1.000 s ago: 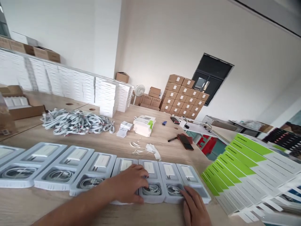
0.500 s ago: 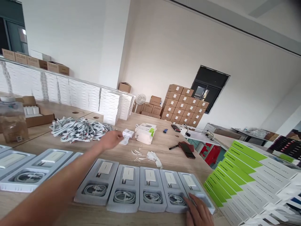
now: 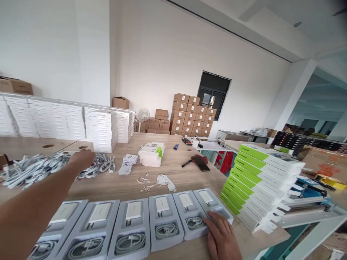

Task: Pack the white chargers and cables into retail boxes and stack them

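Observation:
My left hand (image 3: 82,159) reaches into a pile of grey-white charging cables (image 3: 40,168) at the left; its fingertips are hidden behind the hand. My right hand (image 3: 223,236) lies open at the near end of the rightmost grey tray (image 3: 227,217), fingers stretched over its lower hollow. A white charger (image 3: 205,196) sits in that tray's upper hollow; the visible part of the lower one shows no cable. Left of it, a row of several similar trays (image 3: 177,236) each holds a charger (image 3: 162,203) and a coiled cable (image 3: 166,230).
White-and-green boxes (image 3: 249,180) are stacked at the right. Beyond the trays lie paper scraps (image 3: 166,181), small white cards (image 3: 127,163), folded white sleeves (image 3: 151,154), a phone (image 3: 201,163) and a black pen (image 3: 186,163). White box stacks (image 3: 101,130) line the back left.
My left hand has moved from beside the small white cards to the cable pile. My right hand stays at the rightmost tray. The view has turned to the right.

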{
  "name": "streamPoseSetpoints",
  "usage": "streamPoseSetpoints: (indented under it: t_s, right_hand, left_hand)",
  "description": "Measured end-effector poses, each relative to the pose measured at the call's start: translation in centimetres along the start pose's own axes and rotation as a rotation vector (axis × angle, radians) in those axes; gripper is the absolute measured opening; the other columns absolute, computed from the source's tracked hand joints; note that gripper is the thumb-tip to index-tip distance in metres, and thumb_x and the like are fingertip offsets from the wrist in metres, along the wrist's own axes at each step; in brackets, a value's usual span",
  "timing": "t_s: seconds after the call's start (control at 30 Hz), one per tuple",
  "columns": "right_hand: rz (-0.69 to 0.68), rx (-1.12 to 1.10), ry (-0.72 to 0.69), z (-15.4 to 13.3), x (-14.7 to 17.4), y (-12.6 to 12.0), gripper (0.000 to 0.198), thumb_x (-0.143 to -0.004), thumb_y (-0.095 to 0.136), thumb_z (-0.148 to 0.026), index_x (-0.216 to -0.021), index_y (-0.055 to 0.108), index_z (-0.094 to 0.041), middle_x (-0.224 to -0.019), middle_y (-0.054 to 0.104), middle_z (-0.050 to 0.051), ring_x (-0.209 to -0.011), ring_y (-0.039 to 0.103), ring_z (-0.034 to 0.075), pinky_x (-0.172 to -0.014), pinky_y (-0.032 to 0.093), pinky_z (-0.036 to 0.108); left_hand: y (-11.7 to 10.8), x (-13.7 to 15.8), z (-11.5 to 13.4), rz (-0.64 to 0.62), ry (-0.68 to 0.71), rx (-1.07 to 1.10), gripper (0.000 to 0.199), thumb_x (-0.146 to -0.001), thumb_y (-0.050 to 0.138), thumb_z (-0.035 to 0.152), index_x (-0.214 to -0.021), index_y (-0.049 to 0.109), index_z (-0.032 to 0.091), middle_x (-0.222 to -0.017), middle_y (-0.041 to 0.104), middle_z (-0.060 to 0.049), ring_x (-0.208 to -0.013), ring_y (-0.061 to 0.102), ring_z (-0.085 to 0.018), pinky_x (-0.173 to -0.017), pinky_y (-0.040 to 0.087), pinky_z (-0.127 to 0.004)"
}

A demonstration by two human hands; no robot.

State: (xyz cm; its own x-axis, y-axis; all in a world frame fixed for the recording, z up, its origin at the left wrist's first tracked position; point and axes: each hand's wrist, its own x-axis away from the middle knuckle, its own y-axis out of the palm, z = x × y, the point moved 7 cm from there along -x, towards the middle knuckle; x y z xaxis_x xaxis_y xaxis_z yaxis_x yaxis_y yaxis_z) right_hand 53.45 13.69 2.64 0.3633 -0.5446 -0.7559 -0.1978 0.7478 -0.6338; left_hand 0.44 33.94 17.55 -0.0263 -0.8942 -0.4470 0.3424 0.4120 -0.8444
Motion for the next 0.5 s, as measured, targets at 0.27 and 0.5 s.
streamPoseSetpoints:
  t_s: [0.27, 0.5]
  right_hand:
    - [-0.022, -0.017, -0.048, 0.5, 0.7, 0.9, 0.031, -0.082, 0.056, -0.023, -0.111, 0.067, -0.024, -0.118, 0.067, 0.008, -0.104, 0.063, 0.027, -0.087, 0.052, 0.04]
    - [0.005, 0.002, -0.074, 0.7, 1.3, 1.3, 0.032, -0.081, 0.059, -0.027, -0.112, 0.068, -0.026, -0.118, 0.067, 0.007, -0.104, 0.063, 0.027, -0.087, 0.049, 0.04]
  left_hand:
    - [-2.7, 0.1, -3.2, 0.093, -0.136, -0.222, 0.027, -0.092, 0.057, 0.038, -0.103, 0.063, 0.014, -0.1, 0.066, -0.006, -0.095, 0.063, -0.023, -0.084, 0.052, -0.043]
    - [-4.5, -0.5, -3.2, 0.047, -0.112, -0.123, 0.018, -0.091, 0.059, 0.031, -0.089, 0.065, 0.014, -0.1, 0.067, -0.005, -0.109, 0.058, -0.025, -0.098, 0.043, -0.05]
